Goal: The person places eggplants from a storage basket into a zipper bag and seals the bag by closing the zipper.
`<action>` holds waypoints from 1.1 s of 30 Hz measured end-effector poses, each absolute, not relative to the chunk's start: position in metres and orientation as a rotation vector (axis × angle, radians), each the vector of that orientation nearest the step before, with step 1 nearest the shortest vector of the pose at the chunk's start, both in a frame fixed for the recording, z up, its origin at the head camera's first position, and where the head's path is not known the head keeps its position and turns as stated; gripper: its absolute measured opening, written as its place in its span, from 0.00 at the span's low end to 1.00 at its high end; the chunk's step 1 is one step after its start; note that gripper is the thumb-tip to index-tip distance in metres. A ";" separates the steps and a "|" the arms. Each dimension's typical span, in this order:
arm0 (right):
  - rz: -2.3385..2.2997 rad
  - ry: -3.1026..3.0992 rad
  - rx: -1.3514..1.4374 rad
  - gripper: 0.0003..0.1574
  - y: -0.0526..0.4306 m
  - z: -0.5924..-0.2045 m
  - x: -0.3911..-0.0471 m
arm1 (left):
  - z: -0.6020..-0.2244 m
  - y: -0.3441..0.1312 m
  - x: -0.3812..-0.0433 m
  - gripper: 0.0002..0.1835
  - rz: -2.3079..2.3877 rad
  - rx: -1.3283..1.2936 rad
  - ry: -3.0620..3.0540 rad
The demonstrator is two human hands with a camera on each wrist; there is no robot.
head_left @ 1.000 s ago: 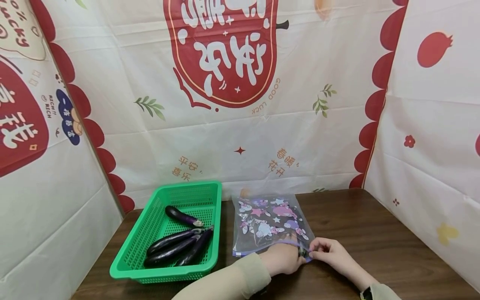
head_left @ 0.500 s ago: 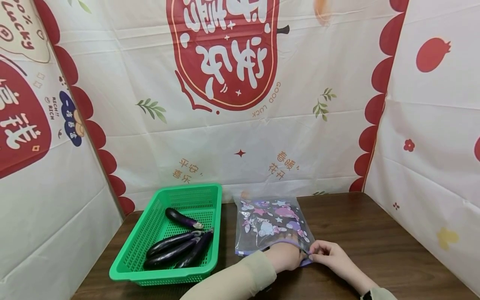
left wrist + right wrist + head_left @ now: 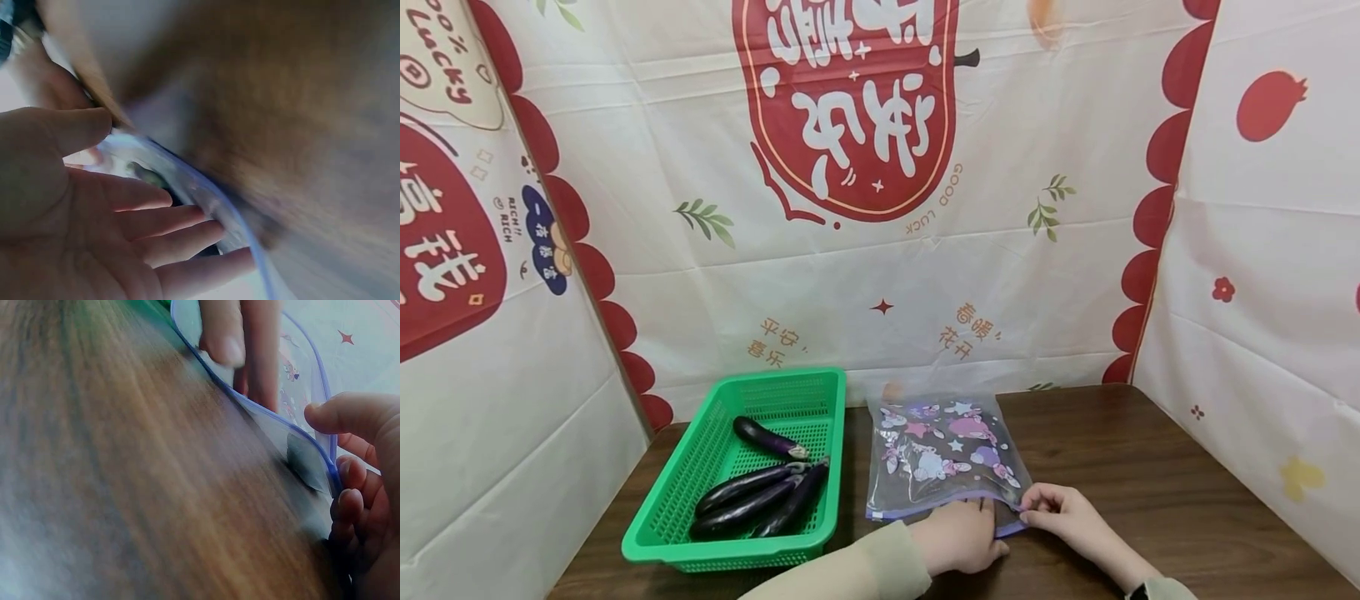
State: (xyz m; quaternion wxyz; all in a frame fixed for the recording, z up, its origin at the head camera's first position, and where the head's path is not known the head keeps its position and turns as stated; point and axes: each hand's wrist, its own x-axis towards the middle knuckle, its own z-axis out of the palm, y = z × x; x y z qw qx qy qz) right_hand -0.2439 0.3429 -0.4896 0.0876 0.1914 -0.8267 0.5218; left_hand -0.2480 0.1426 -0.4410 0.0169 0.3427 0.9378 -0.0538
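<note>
A clear zip bag [image 3: 925, 462] with a cartoon print and a purple zip edge lies on the table, its mouth toward me. My left hand [image 3: 962, 533] is at the mouth, fingers straight and reaching just inside the purple rim; the left wrist view shows the palm and spread fingers with nothing in them. Behind those fingers, inside the bag, an eggplant shows its green stem end [image 3: 147, 174] and bits of dark body. At the bag's right corner my right hand [image 3: 1060, 512] pinches the purple edge between thumb and fingers, keeping the mouth parted.
Left of the bag stands a green plastic basket [image 3: 835, 467] holding several dark purple eggplants [image 3: 748, 504]. Brown wooden table [image 3: 1150, 475] extends to the right. Printed white cloth [image 3: 880, 275] hangs close behind and on both sides.
My left hand has drawn back from deep inside the bag to its mouth, and the top layer has sunk lower. The right hand still pinches the corner.
</note>
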 end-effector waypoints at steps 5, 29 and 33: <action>1.554 -2.467 0.538 0.05 0.343 -0.486 -0.241 | -0.436 0.125 -0.233 0.37 -0.183 1.216 2.822; 1.532 -2.487 0.514 0.05 0.330 -0.458 -0.226 | -0.340 0.008 -0.213 0.27 -0.187 1.781 3.069; 1.539 -2.483 0.515 0.05 0.327 -0.456 -0.223 | -0.325 -0.008 -0.232 0.23 -0.121 1.620 3.165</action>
